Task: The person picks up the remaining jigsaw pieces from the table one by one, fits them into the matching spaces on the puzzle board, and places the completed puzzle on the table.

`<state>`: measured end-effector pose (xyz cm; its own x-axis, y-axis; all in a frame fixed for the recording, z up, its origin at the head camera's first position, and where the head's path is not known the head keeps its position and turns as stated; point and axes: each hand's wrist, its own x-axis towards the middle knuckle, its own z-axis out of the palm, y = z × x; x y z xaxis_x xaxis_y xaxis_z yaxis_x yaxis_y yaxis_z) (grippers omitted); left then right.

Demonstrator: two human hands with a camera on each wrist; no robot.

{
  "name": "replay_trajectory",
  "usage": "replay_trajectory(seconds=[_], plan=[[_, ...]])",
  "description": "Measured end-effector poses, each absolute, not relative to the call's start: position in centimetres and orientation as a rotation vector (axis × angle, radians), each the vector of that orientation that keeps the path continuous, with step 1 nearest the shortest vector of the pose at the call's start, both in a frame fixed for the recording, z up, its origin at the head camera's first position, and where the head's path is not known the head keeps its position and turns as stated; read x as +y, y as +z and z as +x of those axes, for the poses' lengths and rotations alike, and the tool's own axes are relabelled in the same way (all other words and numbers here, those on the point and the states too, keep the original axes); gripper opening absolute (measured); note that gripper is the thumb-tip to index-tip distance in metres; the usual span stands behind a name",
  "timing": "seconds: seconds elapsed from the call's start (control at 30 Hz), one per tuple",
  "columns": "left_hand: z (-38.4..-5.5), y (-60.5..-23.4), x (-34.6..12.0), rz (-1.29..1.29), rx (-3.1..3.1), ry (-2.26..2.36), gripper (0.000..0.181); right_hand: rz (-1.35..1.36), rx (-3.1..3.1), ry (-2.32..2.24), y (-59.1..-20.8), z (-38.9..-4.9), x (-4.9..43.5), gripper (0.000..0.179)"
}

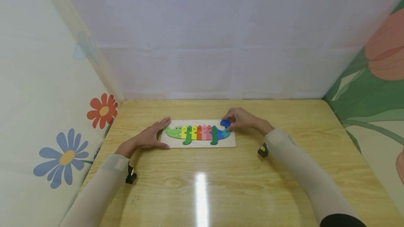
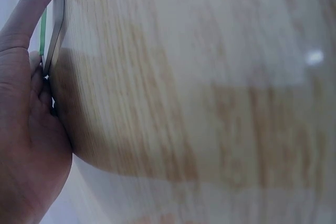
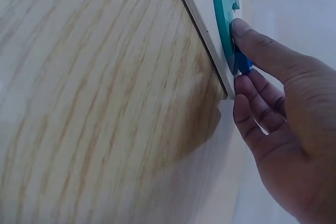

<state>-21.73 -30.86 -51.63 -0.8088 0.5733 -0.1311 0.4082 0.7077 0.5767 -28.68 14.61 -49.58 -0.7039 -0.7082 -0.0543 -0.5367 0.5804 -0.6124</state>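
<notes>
A wooden crocodile puzzle lies on the table, its colourful pieces set in a pale board [image 1: 200, 145]. At the board's left end, my left hand [image 1: 148, 137] rests with thumb and fingers spread apart, touching the near and far corners. In the left wrist view the thumb [image 2: 23, 22] lies along the board's edge. Over at the right end, my right hand [image 1: 243, 118] pinches the dark blue tail piece [image 1: 226, 123] between thumb and fingers. The right wrist view shows this blue piece partly hidden behind the thumb [image 3: 262, 48], beside the teal piece [image 3: 223, 17].
The wood-grain table [image 1: 176, 192] carries a bright light reflection near its front. White cloth [image 1: 202, 45] hangs behind it. Flower-printed panels stand at the left [image 1: 28, 97] and right [image 1: 366, 94]. Small black devices [image 1: 263, 150] are strapped at both wrists.
</notes>
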Motion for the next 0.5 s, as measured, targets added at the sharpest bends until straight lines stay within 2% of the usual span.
replay_trajectory(seconds=[0.5], plan=[[-21.77, -51.63, -30.76, 0.759, 2.618, 0.768, 0.119, -0.985, 2.51, -0.832, -49.26, -28.83, 14.76, 0.047]])
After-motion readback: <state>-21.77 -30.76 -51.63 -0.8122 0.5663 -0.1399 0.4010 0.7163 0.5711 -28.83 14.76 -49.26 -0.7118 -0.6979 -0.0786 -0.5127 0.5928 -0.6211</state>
